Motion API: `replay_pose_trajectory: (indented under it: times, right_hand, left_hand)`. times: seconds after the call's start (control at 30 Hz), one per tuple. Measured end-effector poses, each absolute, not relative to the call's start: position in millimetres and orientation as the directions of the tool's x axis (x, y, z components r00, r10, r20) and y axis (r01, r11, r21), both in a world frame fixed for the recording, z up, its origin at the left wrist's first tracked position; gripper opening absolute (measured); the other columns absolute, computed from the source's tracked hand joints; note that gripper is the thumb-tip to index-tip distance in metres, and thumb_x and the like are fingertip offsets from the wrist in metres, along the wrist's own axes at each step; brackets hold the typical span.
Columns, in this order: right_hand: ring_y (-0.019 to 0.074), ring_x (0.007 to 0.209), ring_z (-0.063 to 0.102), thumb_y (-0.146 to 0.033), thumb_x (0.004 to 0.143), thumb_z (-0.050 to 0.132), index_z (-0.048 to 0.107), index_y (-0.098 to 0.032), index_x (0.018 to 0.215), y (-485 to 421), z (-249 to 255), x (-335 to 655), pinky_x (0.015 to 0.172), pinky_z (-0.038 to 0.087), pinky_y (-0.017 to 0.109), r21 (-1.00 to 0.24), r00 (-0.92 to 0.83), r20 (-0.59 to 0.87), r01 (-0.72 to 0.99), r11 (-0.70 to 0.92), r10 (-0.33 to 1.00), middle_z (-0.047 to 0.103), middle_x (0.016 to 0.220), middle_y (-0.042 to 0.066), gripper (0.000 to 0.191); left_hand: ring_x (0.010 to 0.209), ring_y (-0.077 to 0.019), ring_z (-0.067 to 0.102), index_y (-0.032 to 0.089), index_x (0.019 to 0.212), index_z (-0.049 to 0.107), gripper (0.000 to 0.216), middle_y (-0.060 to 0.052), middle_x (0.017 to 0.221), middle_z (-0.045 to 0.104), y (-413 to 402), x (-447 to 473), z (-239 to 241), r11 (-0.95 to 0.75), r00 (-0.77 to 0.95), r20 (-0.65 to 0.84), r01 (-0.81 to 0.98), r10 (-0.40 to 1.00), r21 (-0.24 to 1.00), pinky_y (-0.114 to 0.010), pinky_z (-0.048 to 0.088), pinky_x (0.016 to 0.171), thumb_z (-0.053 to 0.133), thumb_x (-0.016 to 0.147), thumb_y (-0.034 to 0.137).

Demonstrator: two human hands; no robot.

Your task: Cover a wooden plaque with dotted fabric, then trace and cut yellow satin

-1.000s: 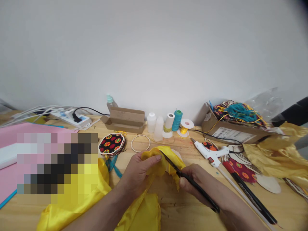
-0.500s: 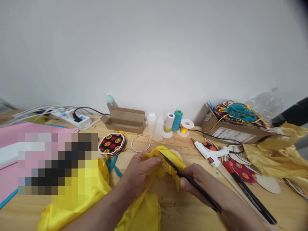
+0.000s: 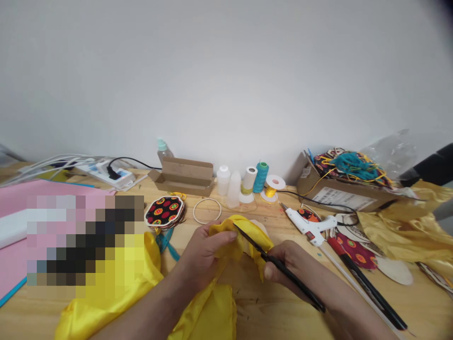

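Yellow satin cloth [image 3: 247,225] is bunched up in front of me, its near edge pinched between the thumb and fingers of my left hand [image 3: 208,250]. My right hand [image 3: 283,264] grips black scissors [image 3: 300,283], seen nearly edge-on. Their blades lie across the raised cloth, tips close to my left thumb. Whether the blades are parted I cannot tell. Behind the cloth shows the rim of a pale flat piece [image 3: 261,227], mostly hidden. More yellow fabric [image 3: 212,314] spreads over the wooden table under my left forearm.
A white glue gun [image 3: 311,226] and a black marker [image 3: 371,283] lie right. Behind stand thread spools [image 3: 261,177], white bottles [image 3: 223,180] and a cardboard box [image 3: 186,178]. Near them are a wooden ring [image 3: 207,211] and patterned octagonal pieces [image 3: 164,212]. A filled carton [image 3: 339,196] sits back right.
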State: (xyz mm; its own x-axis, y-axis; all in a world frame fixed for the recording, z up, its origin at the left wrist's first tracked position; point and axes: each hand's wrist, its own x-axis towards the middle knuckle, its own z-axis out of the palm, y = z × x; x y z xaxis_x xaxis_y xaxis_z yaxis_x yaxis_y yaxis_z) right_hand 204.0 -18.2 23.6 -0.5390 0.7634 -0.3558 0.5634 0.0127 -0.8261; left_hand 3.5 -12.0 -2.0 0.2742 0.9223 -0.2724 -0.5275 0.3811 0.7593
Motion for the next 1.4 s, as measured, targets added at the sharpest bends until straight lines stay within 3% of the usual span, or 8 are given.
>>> replay_pose_trajectory:
  times: [0.23, 0.67, 1.0, 1.4]
  right_hand:
    - [0.0066, 0.049, 0.019, -0.081, 0.067, 0.049, 0.032, -0.019, 0.052, -16.1, 24.9, 203.2, 0.043, 0.011, 0.026, -0.795, -0.489, -0.364, 0.606, 0.008, 0.793, 0.023, 0.052, -0.006, 0.066]
    - [0.0069, 0.050, 0.020, -0.080, 0.073, 0.044, 0.035, -0.019, 0.057, -19.6, 26.3, 207.3, 0.042, 0.012, 0.024, -0.786, -0.519, -0.344, 0.615, 0.062, 0.783, 0.026, 0.054, -0.005, 0.063]
    - [0.0086, 0.053, 0.026, -0.074, 0.077, 0.043, 0.042, -0.018, 0.064, -20.6, 29.6, 207.6, 0.044, 0.018, 0.023, -0.736, -0.507, -0.356, 0.670, 0.099, 0.785, 0.031, 0.058, -0.004, 0.058]
    - [0.0088, 0.053, 0.027, -0.070, 0.069, 0.059, 0.043, -0.018, 0.058, -16.9, 31.4, 203.2, 0.043, 0.017, 0.023, -0.685, -0.431, -0.433, 0.728, 0.023, 0.792, 0.032, 0.055, -0.004, 0.055]
  left_hand:
    - [0.061, -0.0143, 0.064, 0.014, 0.078, 0.072, 0.010, -0.003, 0.069, 0.071, -11.7, 3.3, 0.3, 0.376, 0.243, -0.287, -0.559, 0.927, 0.740, -0.023, 0.049, 0.061, 0.073, 0.071, 0.020]
    - [0.061, -0.0169, 0.066, 0.014, 0.075, 0.074, 0.013, -0.005, 0.071, 0.074, -10.8, 5.3, 9.6, 0.381, 0.192, -0.333, -0.575, 0.923, 0.724, -0.024, 0.049, 0.059, 0.079, 0.064, 0.020]
    - [0.059, -0.0134, 0.065, 0.014, 0.076, 0.073, 0.012, -0.003, 0.070, 0.073, -12.0, 3.4, 3.1, 0.391, 0.227, -0.319, -0.563, 0.920, 0.728, -0.021, 0.048, 0.057, 0.078, 0.067, 0.020]
    - [0.053, -0.0122, 0.060, 0.013, 0.070, 0.072, 0.014, -0.003, 0.063, 0.070, -12.2, 5.6, 7.5, 0.389, 0.193, -0.338, -0.512, 0.921, 0.766, -0.021, 0.043, 0.051, 0.080, 0.061, 0.020]
